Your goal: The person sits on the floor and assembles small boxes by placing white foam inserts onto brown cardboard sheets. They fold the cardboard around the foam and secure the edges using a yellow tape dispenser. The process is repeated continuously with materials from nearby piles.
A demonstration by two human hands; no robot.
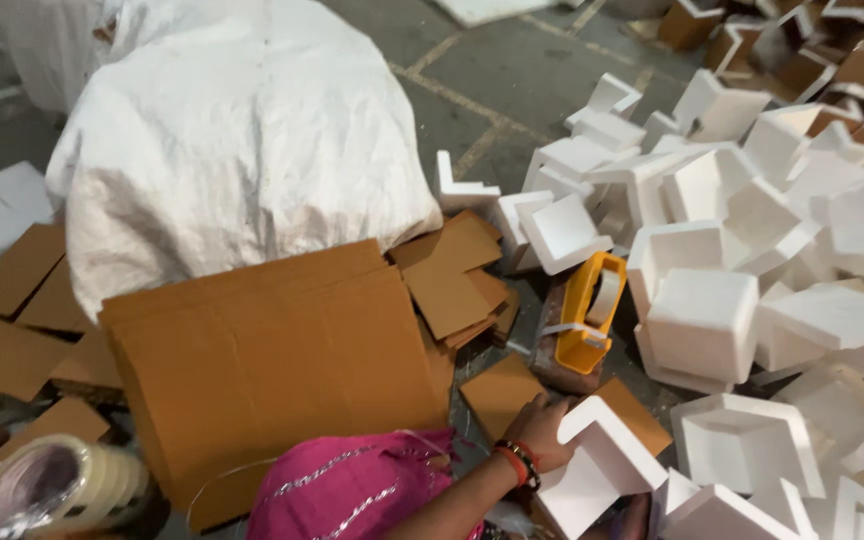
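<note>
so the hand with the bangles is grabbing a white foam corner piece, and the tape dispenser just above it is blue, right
Not quite: the tape dispenser is yellow, not blue, as the head view shows. The rest holds: the hand with the bangles grips a white foam corner piece, and the dispenser sits just above it.
</note>
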